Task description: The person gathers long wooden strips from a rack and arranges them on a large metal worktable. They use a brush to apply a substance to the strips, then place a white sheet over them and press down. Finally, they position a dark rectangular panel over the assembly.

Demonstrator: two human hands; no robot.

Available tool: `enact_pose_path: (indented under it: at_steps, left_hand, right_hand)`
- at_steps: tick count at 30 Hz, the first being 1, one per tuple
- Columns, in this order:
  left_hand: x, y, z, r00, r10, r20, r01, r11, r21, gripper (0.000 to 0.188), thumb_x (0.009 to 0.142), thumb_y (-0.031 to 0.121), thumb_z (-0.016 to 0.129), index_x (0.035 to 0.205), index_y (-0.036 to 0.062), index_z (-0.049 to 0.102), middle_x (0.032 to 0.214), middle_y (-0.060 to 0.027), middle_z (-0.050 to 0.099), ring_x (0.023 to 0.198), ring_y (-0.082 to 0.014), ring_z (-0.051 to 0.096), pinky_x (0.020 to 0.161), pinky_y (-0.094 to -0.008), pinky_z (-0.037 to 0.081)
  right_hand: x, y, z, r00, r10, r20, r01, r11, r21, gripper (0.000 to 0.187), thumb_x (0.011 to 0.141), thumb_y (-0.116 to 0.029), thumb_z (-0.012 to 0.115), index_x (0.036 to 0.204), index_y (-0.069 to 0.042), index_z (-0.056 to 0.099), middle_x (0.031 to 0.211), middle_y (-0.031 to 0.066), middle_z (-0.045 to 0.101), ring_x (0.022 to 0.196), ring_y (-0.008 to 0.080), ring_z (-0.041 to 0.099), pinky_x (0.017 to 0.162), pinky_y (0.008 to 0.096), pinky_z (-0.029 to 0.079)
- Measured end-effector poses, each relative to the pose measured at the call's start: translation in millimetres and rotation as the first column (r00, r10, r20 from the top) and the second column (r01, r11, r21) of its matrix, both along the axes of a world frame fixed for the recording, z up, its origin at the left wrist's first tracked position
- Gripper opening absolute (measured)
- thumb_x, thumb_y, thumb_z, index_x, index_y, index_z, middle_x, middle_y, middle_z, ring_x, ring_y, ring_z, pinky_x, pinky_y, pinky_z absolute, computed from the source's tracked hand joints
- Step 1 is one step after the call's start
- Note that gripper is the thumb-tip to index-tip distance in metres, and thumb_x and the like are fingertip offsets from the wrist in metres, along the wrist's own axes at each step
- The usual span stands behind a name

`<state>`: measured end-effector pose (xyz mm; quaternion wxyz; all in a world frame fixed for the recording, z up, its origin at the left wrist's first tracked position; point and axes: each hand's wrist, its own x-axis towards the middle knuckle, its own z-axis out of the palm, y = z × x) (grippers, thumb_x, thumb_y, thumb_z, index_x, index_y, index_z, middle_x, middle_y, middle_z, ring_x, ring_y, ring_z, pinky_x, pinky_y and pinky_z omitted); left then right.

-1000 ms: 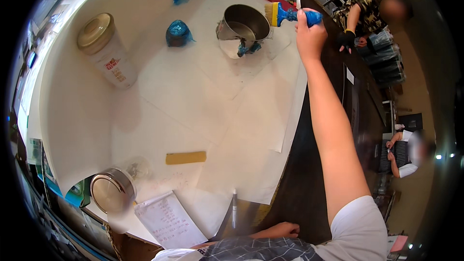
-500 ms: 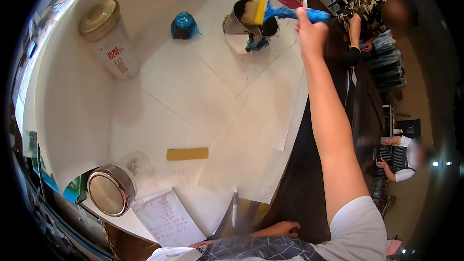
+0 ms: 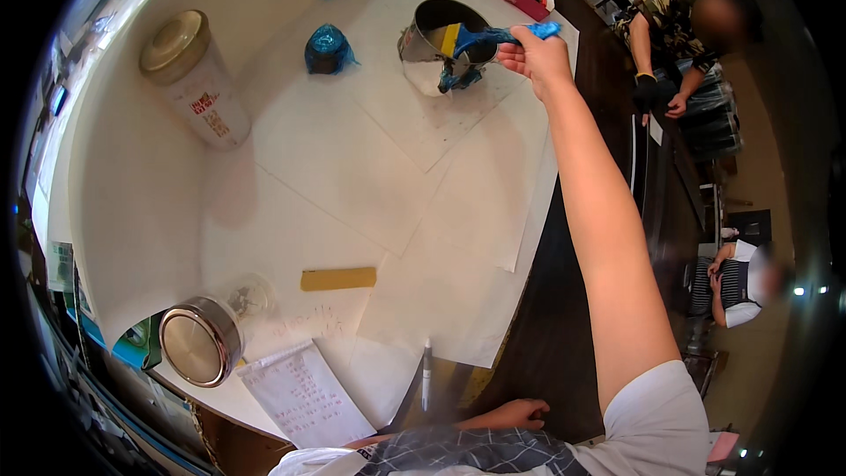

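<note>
Our right hand (image 3: 536, 53) is closed round the brush (image 3: 485, 36), its crinkled blue handle reaching over the round metal pot (image 3: 434, 14), far; our left hand (image 3: 526, 414) lies loosely curled, near right; what it holds we cannot tell. Red print marks the jar (image 3: 218, 116), left; red handwriting fills the pad (image 3: 306, 397), near left.

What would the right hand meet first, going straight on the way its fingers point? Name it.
The metal pot, most likely at its right rim: the right hand, gripping the brush, points left toward it. Depth is unclear, so it might pass above.
</note>
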<state>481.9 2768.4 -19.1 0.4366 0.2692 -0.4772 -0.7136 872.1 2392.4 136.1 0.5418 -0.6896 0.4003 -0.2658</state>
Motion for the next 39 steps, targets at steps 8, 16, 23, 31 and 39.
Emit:
enact_pose_path:
  at_steps: [8,16,23,31,39]
  left_hand:
    - [4,4,5,0.997,0.04,-0.063,-0.038,0.999,0.034,0.041,0.085,0.021,0.065,0.121,0.0035,0.056,0.099,-0.0143,0.063,0.088,-0.0251,0.063,0.078,-0.035,0.051]
    - [1,7,3,0.992,0.103,-0.07,-0.099,0.993,0.059,0.039,0.085,0.02,0.065,0.116,-0.0001,0.056,0.088,-0.0138,0.064,0.079,-0.0254,0.064,0.073,-0.036,0.052]
    - [12,6,7,0.992,0.127,-0.016,-0.126,0.991,0.034,0.038,0.085,0.02,0.066,0.117,0.0007,0.056,0.092,-0.0152,0.065,0.082,-0.0257,0.064,0.075,-0.036,0.052]
    - [12,7,10,0.998,0.056,-0.004,-0.056,0.998,0.024,0.039,0.086,0.02,0.066,0.119,0.0023,0.056,0.098,-0.0151,0.065,0.087,-0.0245,0.064,0.078,-0.0349,0.052]
    - [9,7,10,0.993,0.115,-0.021,-0.114,0.993,0.031,0.037,0.084,0.02,0.066,0.115,0.0004,0.057,0.091,-0.0157,0.065,0.081,-0.0275,0.064,0.073,-0.0368,0.051]
  right_hand:
    - [-65,9,13,0.946,-0.182,0.27,0.15,0.98,0.135,0.015,0.087,-0.017,0.066,0.092,-0.005,0.058,0.066,0.0003,0.053,0.054,0.0103,0.05,0.049,0.024,0.041]
    - [-96,27,5,0.891,-0.277,0.36,0.203,0.952,0.231,0.017,0.088,-0.021,0.066,0.09,-0.004,0.061,0.068,0.0038,0.059,0.059,0.0138,0.058,0.053,0.0254,0.047]
    - [-107,45,2,0.882,-0.371,0.291,0.332,0.927,0.177,0.017,0.087,-0.021,0.063,0.082,-0.005,0.062,0.064,0.0043,0.061,0.053,0.0142,0.06,0.048,0.0226,0.049]
    - [-83,49,-11,0.866,-0.414,0.281,0.36,0.905,0.227,0.018,0.084,-0.018,0.063,0.077,-0.002,0.058,0.064,0.0089,0.062,0.05,0.0161,0.059,0.044,0.0253,0.046]
    - [-75,51,2,0.823,-0.43,0.371,0.343,0.897,0.28,0.017,0.084,-0.018,0.066,0.08,-0.004,0.058,0.066,0.0077,0.062,0.053,0.0157,0.059,0.048,0.0255,0.048]
